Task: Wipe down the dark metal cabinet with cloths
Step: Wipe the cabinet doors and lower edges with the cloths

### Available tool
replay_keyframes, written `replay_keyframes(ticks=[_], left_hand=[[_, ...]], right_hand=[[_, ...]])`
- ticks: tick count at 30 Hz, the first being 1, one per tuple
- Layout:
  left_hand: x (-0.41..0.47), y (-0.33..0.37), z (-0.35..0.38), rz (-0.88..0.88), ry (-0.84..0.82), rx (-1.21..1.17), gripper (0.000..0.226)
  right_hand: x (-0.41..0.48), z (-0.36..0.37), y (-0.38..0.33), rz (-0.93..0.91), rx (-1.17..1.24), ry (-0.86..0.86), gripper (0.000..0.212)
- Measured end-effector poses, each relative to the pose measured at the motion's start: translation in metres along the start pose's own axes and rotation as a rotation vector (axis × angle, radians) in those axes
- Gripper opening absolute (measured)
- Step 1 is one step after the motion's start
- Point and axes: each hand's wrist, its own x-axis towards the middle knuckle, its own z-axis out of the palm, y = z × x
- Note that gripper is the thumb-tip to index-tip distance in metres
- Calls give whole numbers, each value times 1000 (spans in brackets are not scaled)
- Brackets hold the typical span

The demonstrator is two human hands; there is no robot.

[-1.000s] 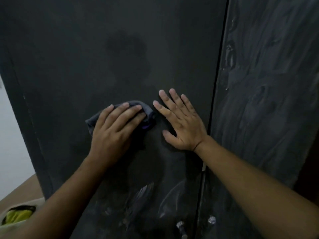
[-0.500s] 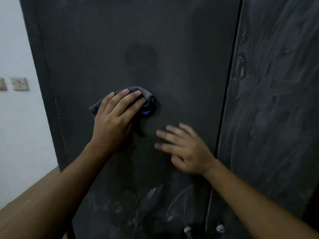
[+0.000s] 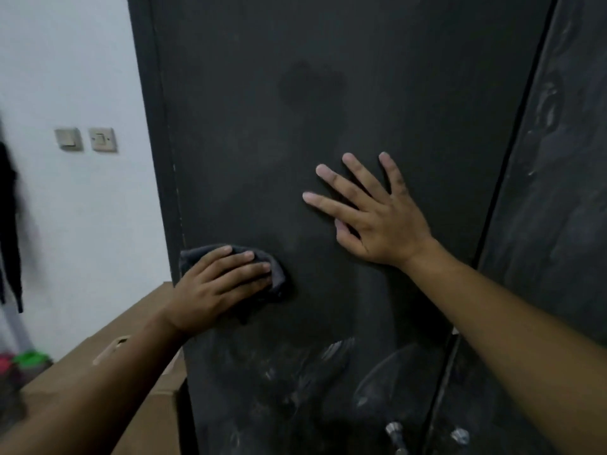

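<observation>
A white wall fills the left side of the view. Two pale square switch plates are fixed on it side by side, at the same height, with a narrow gap between them: the left plate is greyish, the right plate is cream with a small rocker in its middle. At the far left edge a dark garment hangs down against the wall, blurred. Below stands a brown cardboard box with a cut-out handle slot in its upper surface. Past its far corner, low at the left edge, lie something pink and something green, too blurred to identify
</observation>
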Motion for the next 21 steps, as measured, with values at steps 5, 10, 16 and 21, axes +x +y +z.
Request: replay_keyframes(ticks=[5,10,16,21], left_hand=[[17,-24,-15,-151,97,61,41],[54,-27,-8,-666,473,46,39],[9,36,11,-704,290,-30,55],[-45,60,-2,-578,21,-125,50]], right_hand=[[-2,3,2,-39,-33,39,58],[-1,7,-1,-11,-10,78,57],[7,3,-15,81,99,84,55],[57,5,-66,-95,237,31,52]])
